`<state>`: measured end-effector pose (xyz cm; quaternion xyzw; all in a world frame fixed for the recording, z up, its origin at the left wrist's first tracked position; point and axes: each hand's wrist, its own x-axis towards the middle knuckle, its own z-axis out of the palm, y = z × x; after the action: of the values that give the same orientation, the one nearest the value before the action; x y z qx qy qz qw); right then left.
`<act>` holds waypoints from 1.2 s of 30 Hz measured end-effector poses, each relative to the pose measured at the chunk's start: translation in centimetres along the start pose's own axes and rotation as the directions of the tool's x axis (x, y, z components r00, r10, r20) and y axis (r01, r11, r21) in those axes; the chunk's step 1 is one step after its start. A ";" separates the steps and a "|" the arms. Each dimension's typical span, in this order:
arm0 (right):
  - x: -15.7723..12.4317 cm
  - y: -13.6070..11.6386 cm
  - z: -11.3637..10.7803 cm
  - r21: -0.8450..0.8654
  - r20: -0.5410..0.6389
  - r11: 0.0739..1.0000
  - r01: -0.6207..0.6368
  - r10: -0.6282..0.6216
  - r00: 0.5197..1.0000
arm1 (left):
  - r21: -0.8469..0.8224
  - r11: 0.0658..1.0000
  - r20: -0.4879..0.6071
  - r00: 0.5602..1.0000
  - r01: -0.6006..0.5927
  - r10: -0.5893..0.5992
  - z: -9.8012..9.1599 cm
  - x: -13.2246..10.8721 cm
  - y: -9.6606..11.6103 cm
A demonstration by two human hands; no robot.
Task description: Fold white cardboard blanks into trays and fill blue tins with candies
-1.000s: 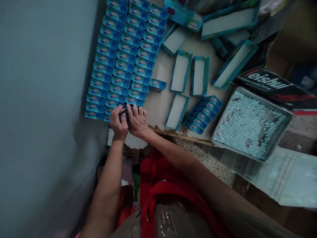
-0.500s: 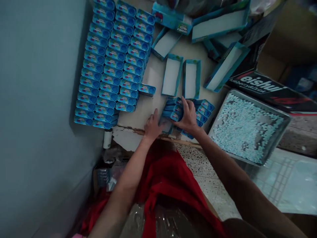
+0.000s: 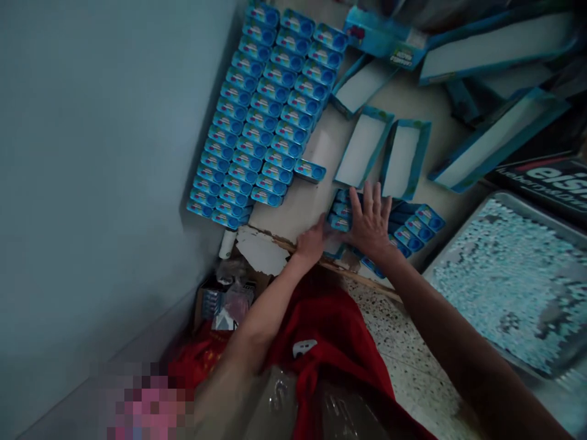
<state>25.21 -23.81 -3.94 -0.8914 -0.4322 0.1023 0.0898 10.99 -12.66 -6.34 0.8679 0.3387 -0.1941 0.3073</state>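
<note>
My right hand [image 3: 370,229] lies with its fingers spread over a group of small blue packs [image 3: 340,211] near the table's front edge. These packs sit in or over an open blue-edged box [image 3: 336,249], mostly hidden by the hands. At the box's left side is my left hand [image 3: 312,241], its index finger stretched toward the packs and its other fingers partly hidden; I see nothing held in it. More blue packs [image 3: 415,232] lie to the right of my right hand. One single pack [image 3: 310,170] rests beside the tall stacked rows of packs [image 3: 266,110] along the wall.
Two open boxes with white insides, a left one [image 3: 364,146] and a right one [image 3: 404,160], lie beyond my hands. Other boxes [image 3: 499,140] are scattered behind. A metal tray [image 3: 548,219] of pale blue pieces stands at the right by a black carton [image 3: 545,177].
My right hand has loosened from around the packs and now spreads flat over them. The left hand has moved in against their left side. The view has shifted left.
</note>
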 end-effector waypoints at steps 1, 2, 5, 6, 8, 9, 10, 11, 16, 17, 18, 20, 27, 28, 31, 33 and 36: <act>-0.1 -0.6 -0.4 0.008 -0.025 1.000 0.015 -0.015 1.000 | -0.009 1.000 -0.038 0.999 0.022 -0.022 -1.6 -0.2 -0.6; -0.1 -1.4 -0.8 0.035 -0.052 0.999 0.038 -0.036 0.998 | -0.021 0.999 -0.115 0.993 0.038 -0.040 -3.5 -0.2 -1.6; 0.6 -5.4 -0.8 0.232 -0.081 0.966 0.112 -0.095 0.992 | -0.059 0.998 -0.499 0.867 -0.037 0.003 -10.0 1.3 -6.0; 1.3 -7.0 -0.1 0.311 -0.067 0.942 0.125 -0.109 0.992 | -0.041 0.992 -0.575 0.815 -0.116 0.071 -11.9 2.2 -7.7; 3.2 -10.1 1.9 0.431 -0.050 0.893 0.133 -0.123 0.991 | 0.020 0.958 -0.574 0.781 -0.286 0.246 -14.6 4.5 -10.7; 4.3 -11.4 3.2 0.462 -0.055 0.876 0.135 -0.124 0.991 | 0.041 0.932 -0.531 0.782 -0.360 0.326 -15.3 5.5 -11.8; 5.3 -12.4 4.4 0.474 -0.064 0.870 0.134 -0.118 0.991 | 0.050 0.908 -0.486 0.784 -0.416 0.385 -15.5 6.4 -12.6; 6.3 -13.3 5.5 0.470 -0.076 0.874 0.127 -0.103 0.992 | 0.049 0.891 -0.453 0.785 -0.451 0.423 -15.5 7.0 -13.2; 9.0 -16.2 7.4 0.311 -0.099 0.950 0.014 0.018 0.995 | 0.030 0.877 -0.435 0.783 -0.480 0.444 -14.1 7.1 -14.3; 9.2 -16.8 7.1 0.280 -0.101 0.960 0.002 0.028 0.995 | 0.026 0.875 -0.436 0.783 -0.483 0.445 -14.0 6.9 -14.4; 9.4 -17.4 6.7 0.255 -0.098 0.967 -0.007 0.033 0.995 | 0.019 0.874 -0.440 0.781 -0.486 0.444 -13.9 6.8 -14.6; 9.5 -18.6 5.9 0.214 -0.071 0.976 -0.024 0.040 0.997 | 0.000 0.872 -0.454 0.776 -0.490 0.437 -13.8 6.8 -15.0; 10.2 -20.1 4.7 0.143 0.080 0.990 -0.018 0.007 0.997 | -0.090 0.859 -0.472 0.781 -0.504 0.409 -14.1 5.7 -15.6; 10.5 -19.9 4.6 0.144 0.080 0.989 -0.012 0.000 0.997 | -0.094 0.864 -0.488 0.779 -0.495 0.394 -14.2 4.8 -15.5; 10.2 -19.1 4.0 0.169 0.095 0.985 0.027 -0.043 0.995 | -0.045 0.878 -0.532 0.755 -0.476 0.383 -14.3 0.6 -15.2; 7.8 -18.1 3.1 0.194 0.096 0.979 0.062 -0.082 0.992 | -0.019 0.888 -0.558 0.742 -0.460 0.373 -13.7 -3.3 -14.9; 0.5 -15.9 1.4 0.216 0.032 0.967 0.135 -0.145 0.989 | -0.105 0.930 -0.613 0.760 -0.352 0.218 -11.5 -9.1 -14.0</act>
<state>13.19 -13.64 -1.35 -0.8413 -0.4826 0.1626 0.1813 -3.71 -1.12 1.49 0.8880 0.2993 0.1724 0.3036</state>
